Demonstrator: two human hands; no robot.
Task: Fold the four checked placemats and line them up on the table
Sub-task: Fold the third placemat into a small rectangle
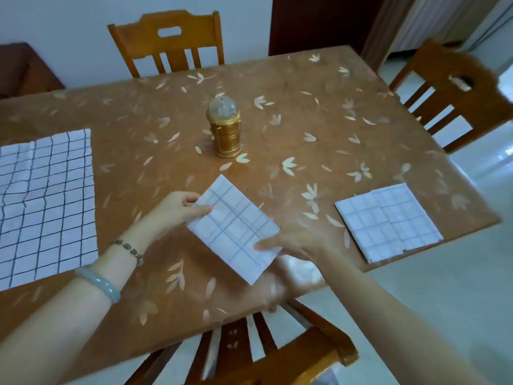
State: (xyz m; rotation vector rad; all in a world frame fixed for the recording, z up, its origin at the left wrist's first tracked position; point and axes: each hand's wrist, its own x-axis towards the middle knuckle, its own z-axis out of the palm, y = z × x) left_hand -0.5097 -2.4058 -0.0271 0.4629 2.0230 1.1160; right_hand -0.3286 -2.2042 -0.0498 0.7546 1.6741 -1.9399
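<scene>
A folded white checked placemat (234,227) is held just above the table's near middle. My left hand (177,208) pinches its far-left corner, and my right hand (294,241) grips its near-right edge. At the right, close to the table edge, a pile of folded checked placemats (388,222) lies flat; it looks like two, one on the other. An unfolded checked placemat (45,207), creased, lies spread at the left and runs out of frame.
A gold lantern with a clear dome (224,129) stands mid-table. The brown, leaf-patterned table (305,112) has wooden chairs at the far side (169,40), the right (455,95) and the near edge (266,354).
</scene>
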